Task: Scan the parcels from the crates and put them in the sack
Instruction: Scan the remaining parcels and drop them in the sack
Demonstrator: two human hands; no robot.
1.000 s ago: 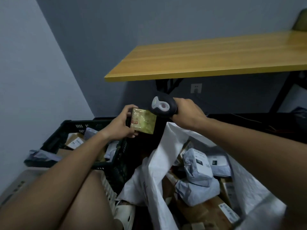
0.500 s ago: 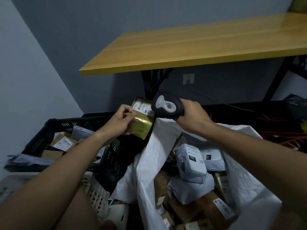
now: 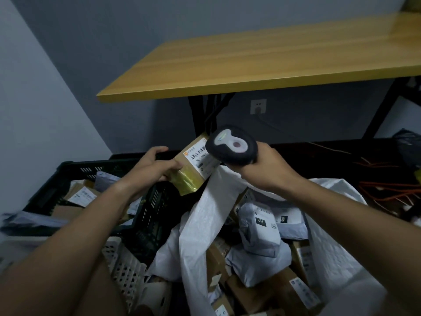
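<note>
- We've got our left hand [image 3: 155,166] pinching a small brown parcel [image 3: 192,166] by its left edge, thumb on top and fingers tucked behind, so that hand is closed on the parcel.
- The parcel is up in the air, tilted, above the gap between the black crate [image 3: 145,215] and the white sack [image 3: 205,224]. It has a white shipping label [image 3: 198,153] with a barcode facing us, plus shiny yellowish tape [image 3: 189,181] round its lower end.
- Our right hand [image 3: 266,166] is wrapped tight round the handle of a dark handheld barcode scanner [image 3: 232,145]. The scanner head sits right over the parcel's top right corner and covers part of the label; can't tell if they're actually touching.
- The sack is slumped open below our right arm, already stuffed: a grey poly mailer marked 231 [image 3: 259,229], another grey mailer marked 010 [image 3: 289,222] beside it, and cardboard boxes [image 3: 248,293] underneath.
- The black crate on the left has parcels in it too, labelled brown ones and grey bags [image 3: 79,195].
- A white perforated crate [image 3: 123,265] sits nearer us, just under our left forearm.
- Behind it all there's a wooden tabletop [image 3: 262,62] on black legs, a wall socket [image 3: 258,106] with a cable plugged in, and orange cables [image 3: 391,190] on the floor at far right.
</note>
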